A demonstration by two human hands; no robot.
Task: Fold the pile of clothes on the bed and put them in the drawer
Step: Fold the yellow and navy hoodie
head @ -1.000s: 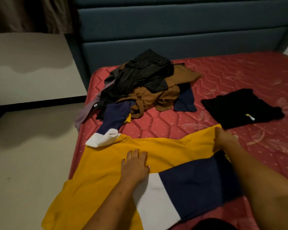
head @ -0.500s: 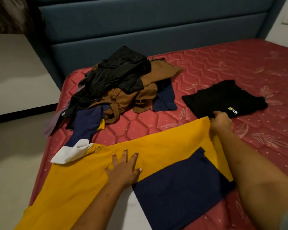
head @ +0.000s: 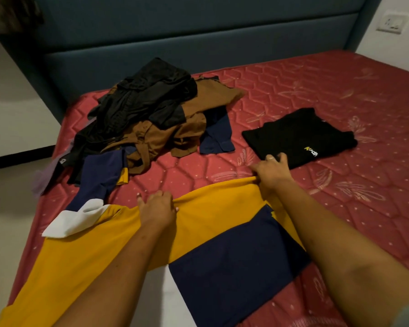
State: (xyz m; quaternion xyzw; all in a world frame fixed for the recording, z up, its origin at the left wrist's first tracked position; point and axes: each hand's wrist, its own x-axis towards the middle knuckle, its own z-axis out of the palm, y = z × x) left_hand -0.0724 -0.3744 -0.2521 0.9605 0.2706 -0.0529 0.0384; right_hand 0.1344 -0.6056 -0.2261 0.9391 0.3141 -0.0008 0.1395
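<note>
Yellow shirt: spread flat, near side of clothes pile. Left hand, right hand each pinch its pile-side edge, likely tensioning cloth for straight fold. Black shirt, folded, right of pile: probably set apart as done.

Both bare forearms stretched forward, roughly parallel. The left hand is palm down, fingers curled, pinching the shirt at its far edge. The right hand is farther out, gripping the same edge, a ring on one finger.

The yellow shirt runs off the bottom edge.
</note>
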